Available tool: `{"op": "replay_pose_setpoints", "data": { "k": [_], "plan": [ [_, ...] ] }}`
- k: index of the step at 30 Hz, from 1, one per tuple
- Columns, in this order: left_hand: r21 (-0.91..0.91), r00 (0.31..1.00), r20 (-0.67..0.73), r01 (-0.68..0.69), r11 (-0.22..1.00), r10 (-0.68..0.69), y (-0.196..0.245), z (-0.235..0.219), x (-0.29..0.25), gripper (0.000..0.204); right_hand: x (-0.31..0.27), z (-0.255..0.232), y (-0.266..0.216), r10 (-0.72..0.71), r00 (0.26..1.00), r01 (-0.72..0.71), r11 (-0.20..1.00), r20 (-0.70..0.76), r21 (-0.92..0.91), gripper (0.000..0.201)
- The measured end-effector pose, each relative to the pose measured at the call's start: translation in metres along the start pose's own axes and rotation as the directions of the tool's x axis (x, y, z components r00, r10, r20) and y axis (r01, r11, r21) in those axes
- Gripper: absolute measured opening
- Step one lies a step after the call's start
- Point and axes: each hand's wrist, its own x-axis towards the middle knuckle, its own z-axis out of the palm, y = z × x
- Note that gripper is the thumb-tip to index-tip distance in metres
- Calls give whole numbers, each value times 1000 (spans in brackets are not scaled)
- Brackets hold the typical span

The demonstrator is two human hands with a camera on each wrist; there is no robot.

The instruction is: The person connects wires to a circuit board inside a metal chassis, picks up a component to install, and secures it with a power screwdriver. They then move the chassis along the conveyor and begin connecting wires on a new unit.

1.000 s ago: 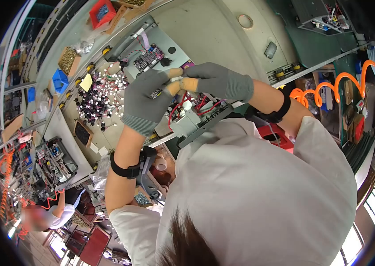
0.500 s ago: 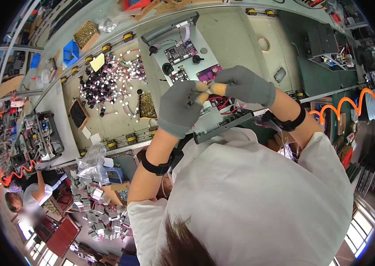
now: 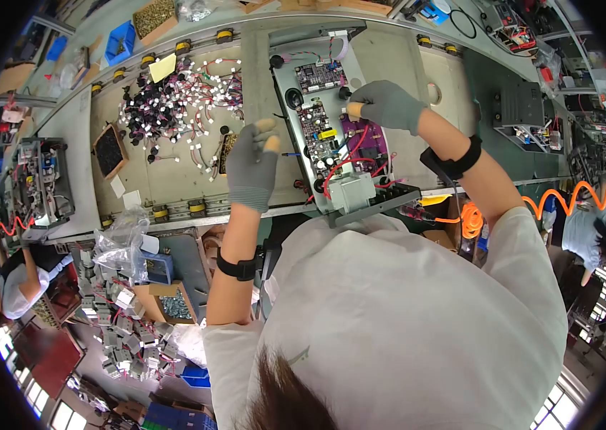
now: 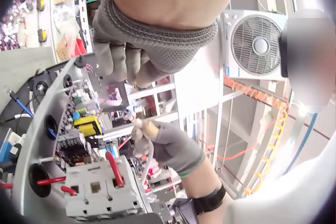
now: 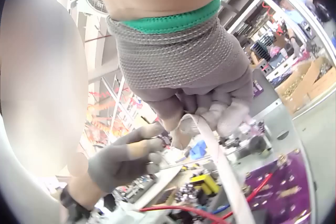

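Note:
A grey metal chassis (image 3: pixel 287 79) holds circuit boards (image 3: pixel 319 77), a purple board (image 3: pixel 371 147), red wires and a light grey block (image 3: pixel 351 192). Over its right side, the gloved right hand (image 3: pixel 390 106) has its fingers bent together; the right wrist view shows that hand (image 5: pixel 184 71) pinching a pale flat strip (image 5: pixel 226 166), which hangs towards the boards. Left of the chassis, the gloved left hand (image 3: pixel 251 165) is raised with loosely bent fingers. In the right wrist view the left hand (image 5: pixel 118 166) holds nothing visible, its fingers apart from the strip.
Many small connectors with wires (image 3: pixel 181 100) lie left of the chassis, near a dark parts tray (image 3: pixel 110 152) and a yellow paper (image 3: pixel 163 68). Another grey unit (image 3: pixel 521 107) stands at the right. An orange coiled hose (image 3: pixel 575 201) hangs by the right arm.
The hands, close together over the chassis before, have moved apart, the left one to the chassis's left side. The head view has shifted, and more of the boards and purple board now shows.

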Motion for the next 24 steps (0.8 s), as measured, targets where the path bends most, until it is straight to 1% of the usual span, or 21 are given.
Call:
{"op": "replay_pose_setpoints", "data": {
  "k": [1, 2, 3, 4, 5, 6, 8, 11, 12, 13, 14, 16, 17, 18, 19, 20, 21, 22, 23, 24],
  "plan": [
    [-2, 999, -7, 34, 999, -34, -11, -8, -4, 27, 6, 1, 0, 0, 998, 3, 998, 56, -56, 30],
    [-4, 998, -13, 69, 998, -69, -21, -15, -9, 27, 10, 2, -2, -3, 998, 7, 998, 64, -63, 30],
    [-10, 997, -21, 72, 997, -72, -29, -22, -15, 27, 14, 3, -3, 12, 994, -5, 998, 112, -61, 30],
    [41, 992, 4, 129, 991, -130, -36, -28, -22, 26, 17, 5, -5, 27, 987, -18, 998, 160, -60, 30],
    [93, 982, 26, 184, 979, -187, -42, -33, -29, 26, 19, 7, -4, 25, 986, -14, 998, 166, -66, 30],
    [85, 982, 20, 187, 979, -189, -49, -37, -35, 26, 20, 10, -3, -1, 984, 15, 997, 181, -72, 30],
    [158, 965, 45, 248, 956, -258, -60, -42, -45, 24, 22, 13, -3, -36, 979, 54, 995, 202, -85, 30],
    [127, 956, 19, 287, 949, -292, -74, -45, -54, 25, 26, 15, -8, -55, 973, 76, 993, 226, -85, 30],
    [123, 956, 13, 290, 949, -294, -77, -45, -55, 25, 27, 13, -10, -16, 964, 50, 991, 266, -121, 29],
    [103, 959, 7, 281, 954, -283, -79, -44, -56, 25, 29, 12, -12, 25, 952, 25, 987, 306, -159, 29],
    [82, 962, 3, 273, 959, -274, -81, -43, -56, 26, 28, 14, -14, 23, 950, 29, 986, 311, -162, 29],
    [77, 963, 20, 265, 961, -267, -84, -41, -55, 27, 25, 17, -16, -33, 975, 81, 974, 219, -210, 29],
    [76, 966, 41, 250, 965, -254, -84, -39, -55, 29, 25, 18, -14, -32, 974, 82, 974, 226, -213, 29],
    [71, 965, 40, 255, 964, -258, -82, -36, -56, 29, 25, 19, -13, -71, 976, 118, 967, 208, -226, 29],
    [211, 960, 90, 242, 947, -266, -77, -33, -56, 31, 26, 20, -13, -109, 976, 155, 958, 191, -241, 30],
    [345, 950, 138, 218, 913, -279, -74, -29, -57, 34, 27, 19, -14, -107, 974, 155, 957, 197, -245, 30],
    [339, 950, 136, 222, 914, -281, -72, -24, -58, 34, 28, 18, -16, -55, 973, 111, 963, 224, -247, 30],
    [282, 943, 283, 91, 955, -174, -71, -19, -59, 40, 29, 17, -19, -2, 969, 66, 966, 249, -250, 30],
    [205, 907, 417, -35, 978, -55, -70, -15, -59, 45, 29, 17, -22, -1, 968, 67, 965, 252, -254, 30],
    [201, 908, 414, -32, 979, -55, -70, -12, -59, 45, 28, 16, -26, 32, 969, 41, 957, 247, -287, 30]
  ]
}}
